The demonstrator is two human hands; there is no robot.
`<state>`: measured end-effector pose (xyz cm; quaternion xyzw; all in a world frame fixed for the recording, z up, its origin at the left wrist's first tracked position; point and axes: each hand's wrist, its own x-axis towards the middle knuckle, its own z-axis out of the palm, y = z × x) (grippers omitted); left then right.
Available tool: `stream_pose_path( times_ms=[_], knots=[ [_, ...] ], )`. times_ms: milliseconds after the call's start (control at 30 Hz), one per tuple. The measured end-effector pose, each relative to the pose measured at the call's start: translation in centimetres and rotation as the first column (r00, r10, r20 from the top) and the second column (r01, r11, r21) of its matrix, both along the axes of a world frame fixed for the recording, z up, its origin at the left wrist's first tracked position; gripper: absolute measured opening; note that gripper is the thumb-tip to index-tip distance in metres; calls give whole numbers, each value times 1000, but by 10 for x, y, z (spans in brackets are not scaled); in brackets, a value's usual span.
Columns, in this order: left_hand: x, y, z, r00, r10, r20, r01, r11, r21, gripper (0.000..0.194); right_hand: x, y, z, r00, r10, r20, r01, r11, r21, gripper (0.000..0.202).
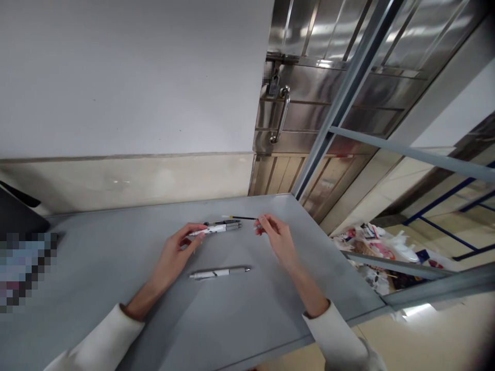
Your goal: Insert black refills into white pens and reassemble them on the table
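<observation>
My left hand (181,242) is closed around the rear end of a white pen (216,229) with a grey grip, its tip pointing right. Just behind that pen, a dark slim piece (222,222) is partly hidden, so its kind is unclear. A thin black pen refill (243,217) with a yellowish section and a clear end points left from the fingertips of my right hand (274,232), which are pinched at its right end. Nearer to me, a second white and grey pen (219,273) lies on the grey table, apart from both hands.
The grey table (247,319) meets a wall at the back, with a metal frame post (344,103) at its far right corner. A black object (19,216) stands at the left, beside a blurred-out item. Bags (382,245) are piled beyond the right edge.
</observation>
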<state>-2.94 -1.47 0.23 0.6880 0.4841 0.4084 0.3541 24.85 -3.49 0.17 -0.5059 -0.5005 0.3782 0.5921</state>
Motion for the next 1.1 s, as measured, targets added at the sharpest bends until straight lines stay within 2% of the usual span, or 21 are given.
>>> stream_pose_path(
  times_ms=[367, 700, 1100],
  knots=[
    [-2, 2, -2, 999, 3, 33, -2, 1000, -15, 35, 1, 1, 0, 995, -60, 85, 62, 998, -21, 42],
    [-5, 5, -8, 999, 5, 48, -4, 1000, -26, 35, 0, 0, 2, 998, -42, 41, 42, 999, -2, 33],
    [-1, 1, 1, 998, 9, 60, -8, 1000, -17, 37, 0, 0, 1, 999, -36, 5, 36, 999, 19, 41]
  ],
)
